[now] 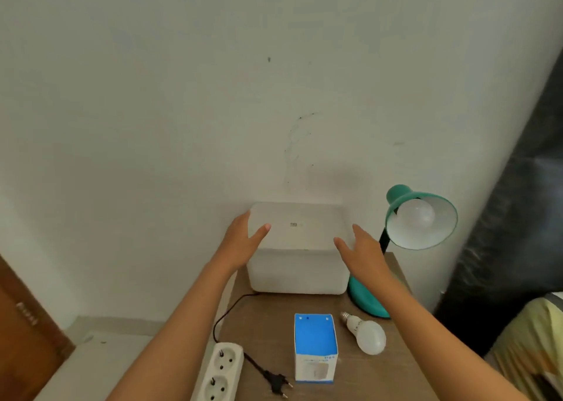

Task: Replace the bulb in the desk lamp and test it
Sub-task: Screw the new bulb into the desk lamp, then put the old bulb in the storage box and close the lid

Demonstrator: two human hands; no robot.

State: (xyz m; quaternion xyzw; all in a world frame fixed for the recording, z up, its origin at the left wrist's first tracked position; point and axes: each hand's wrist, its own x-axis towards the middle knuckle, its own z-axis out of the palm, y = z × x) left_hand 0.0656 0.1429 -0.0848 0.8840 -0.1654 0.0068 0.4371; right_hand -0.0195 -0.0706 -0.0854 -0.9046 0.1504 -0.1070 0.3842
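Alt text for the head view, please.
Both open hands, left hand and right hand, reach around a white box on a wooden table. Nearby: green desk lamp, loose bulb, blue carton, unplugged plug.

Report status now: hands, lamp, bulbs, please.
Left hand, right hand open on white box. Lamp holds a bulb, unlit, plug loose. Spare bulb on table.

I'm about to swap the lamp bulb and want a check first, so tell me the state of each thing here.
Lamp: unlit, bulb fitted.
Plug: unplugged, on the table.
Power strip: sockets empty.
Spare bulb: loose, on its side.
Bulb box: top open.
White box: closed.
Left hand: open, at the white box.
Right hand: open, holding nothing.
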